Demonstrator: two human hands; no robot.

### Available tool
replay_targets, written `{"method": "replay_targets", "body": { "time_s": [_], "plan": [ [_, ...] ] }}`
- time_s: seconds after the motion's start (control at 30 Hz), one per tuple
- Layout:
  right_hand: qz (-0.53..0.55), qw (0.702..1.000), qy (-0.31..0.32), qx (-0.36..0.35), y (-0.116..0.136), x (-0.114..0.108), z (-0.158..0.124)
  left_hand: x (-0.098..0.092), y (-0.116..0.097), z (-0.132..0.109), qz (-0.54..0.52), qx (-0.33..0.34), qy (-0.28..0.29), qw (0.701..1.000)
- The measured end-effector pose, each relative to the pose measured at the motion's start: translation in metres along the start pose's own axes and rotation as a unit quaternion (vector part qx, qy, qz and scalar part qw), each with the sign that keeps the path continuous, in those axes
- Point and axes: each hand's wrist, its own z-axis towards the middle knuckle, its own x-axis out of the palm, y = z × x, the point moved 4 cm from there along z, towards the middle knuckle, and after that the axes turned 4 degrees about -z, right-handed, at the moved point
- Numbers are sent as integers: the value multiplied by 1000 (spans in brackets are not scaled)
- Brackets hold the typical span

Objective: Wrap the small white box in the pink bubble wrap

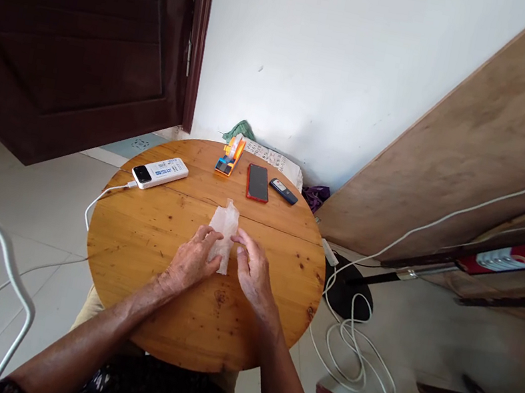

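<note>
A crumpled white tissue [226, 222], longer than it is wide, lies on the round wooden table [145, 311] in front of me. My left hand [194, 255] rests over its left side, with thumb and index finger apart and touching it. On the other side, the fingertips of my right hand [253, 271] are at the tissue's right edge, the thumb held apart from the fingers. Neither hand is closed around it. Part of the tissue is hidden under my left fingers.
Farther back on the table are a white power bank [168, 171] with a cable, an orange tape dispenser [230, 155], a red-edged phone [258, 183] and a small dark blue device [284, 191]. A white wall [346, 69] rises behind; coiled cable [348, 347] lies on the floor at right.
</note>
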Motion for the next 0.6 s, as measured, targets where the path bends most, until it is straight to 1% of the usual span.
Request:
{"method": "replay_targets", "body": {
  "time_s": [0.07, 0.17, 0.23, 0.3, 0.37, 0.43, 0.53, 0.6],
  "plan": [
    [-24, 999, 26, -18, -1, 7, 5, -2, -4, 0, 23, 28, 0, 999],
    [-38, 998, 50, -8, -7, 18, 11, -5, -8, 2, 44, 88, 20, 995],
    [-16, 999, 46, -1, -11, 21, 12, -7, -9, 4, 43, 114, 41, 992],
    [30, 999, 21, 12, -16, 18, 13, -9, -9, 6, 38, 120, 62, 990],
    [73, 996, -15, 49, -24, 11, 15, -10, -10, 7, 34, 117, 76, 990],
    [95, 988, -31, 117, -35, 5, 22, -10, -10, 7, 34, 110, 79, 990],
    [101, 971, -4, 214, -53, 5, 39, -9, -11, 6, 32, 103, 73, 991],
    [108, 963, 20, 244, -60, 10, 55, -8, -10, 6, 28, 101, 69, 992]
  ]
}}
